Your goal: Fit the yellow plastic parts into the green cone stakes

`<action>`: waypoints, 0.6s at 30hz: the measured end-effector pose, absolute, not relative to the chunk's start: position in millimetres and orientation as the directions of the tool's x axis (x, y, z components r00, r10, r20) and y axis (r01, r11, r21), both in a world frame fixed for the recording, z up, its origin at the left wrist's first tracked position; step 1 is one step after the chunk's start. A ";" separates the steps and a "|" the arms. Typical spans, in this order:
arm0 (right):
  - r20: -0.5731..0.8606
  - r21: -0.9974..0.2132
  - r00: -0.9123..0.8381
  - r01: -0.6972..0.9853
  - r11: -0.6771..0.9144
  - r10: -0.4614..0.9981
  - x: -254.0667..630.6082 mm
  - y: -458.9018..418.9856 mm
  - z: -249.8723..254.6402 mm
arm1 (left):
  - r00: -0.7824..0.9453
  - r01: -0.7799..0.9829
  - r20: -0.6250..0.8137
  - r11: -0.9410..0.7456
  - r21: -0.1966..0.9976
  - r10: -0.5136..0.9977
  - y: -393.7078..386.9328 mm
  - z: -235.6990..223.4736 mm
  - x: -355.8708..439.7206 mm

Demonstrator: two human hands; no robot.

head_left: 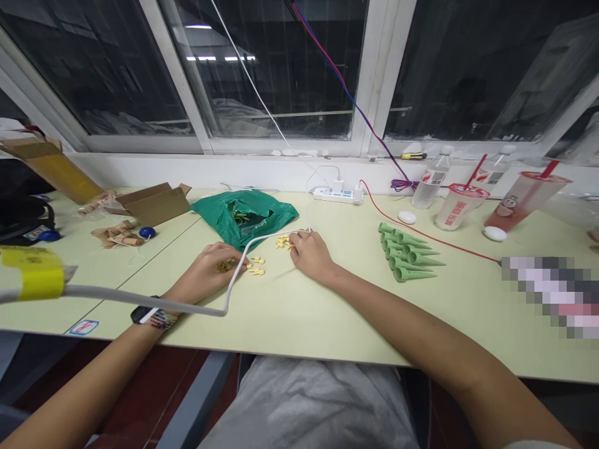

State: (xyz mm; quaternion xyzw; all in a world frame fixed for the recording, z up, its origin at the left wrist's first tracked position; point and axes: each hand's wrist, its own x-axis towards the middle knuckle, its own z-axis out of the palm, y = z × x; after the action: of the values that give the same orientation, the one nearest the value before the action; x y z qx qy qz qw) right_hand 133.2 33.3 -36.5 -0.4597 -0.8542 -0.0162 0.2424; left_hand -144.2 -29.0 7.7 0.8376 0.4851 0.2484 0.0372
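Left hand (pixel 206 273): fingers curled in, closed on a small clump of brownish bits (pixel 227 265). Right hand (pixel 311 254): palm down on the tabletop, fingertips (pixel 294 240) at a small pile of yellow pieces (pixel 282 242); can't tell if it pinches any. More yellow pieces (pixel 256 265) lie loose between the hands, just beside the left one. White cable (pixel 187 305) loops across in front of the left hand, up toward the right fingers. Behind: green plastic bag (pixel 243 218). Right of the hands: stacked green cones (pixel 407 255). Left: cardboard box (pixel 154 204), wooden pieces (pixel 119 234), blue ball (pixel 146 232). Far edge: power strip (pixel 337 195), plastic cups (pixel 461 207).
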 end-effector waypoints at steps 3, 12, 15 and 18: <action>0.426 -0.198 -0.463 0.790 0.580 0.777 133.0 33.3 -35.9 | 0.392 0.777 0.370 -0.519 0.357 0.842 -24.2 3.2 -143.6; 0.428 -0.194 -0.461 0.793 0.577 0.778 132.2 32.9 -35.7 | 0.361 0.736 0.349 -0.494 0.463 0.865 -23.1 3.6 -131.0; 0.427 -0.197 -0.463 0.791 0.579 0.777 132.2 33.1 -35.3 | 0.379 0.745 0.339 -0.501 0.441 0.861 -21.9 2.7 -128.1; 0.438 -0.213 -0.466 0.778 0.592 0.769 132.3 32.7 -33.9 | 0.367 0.751 0.350 -0.497 0.434 0.862 -21.6 3.1 -126.8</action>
State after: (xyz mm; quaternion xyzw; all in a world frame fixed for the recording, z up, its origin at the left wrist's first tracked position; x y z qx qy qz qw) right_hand 132.3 32.7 -33.9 -0.4518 -0.8560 -0.0085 0.2512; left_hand -126.8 -21.6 3.1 0.8207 0.4914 0.2735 0.1008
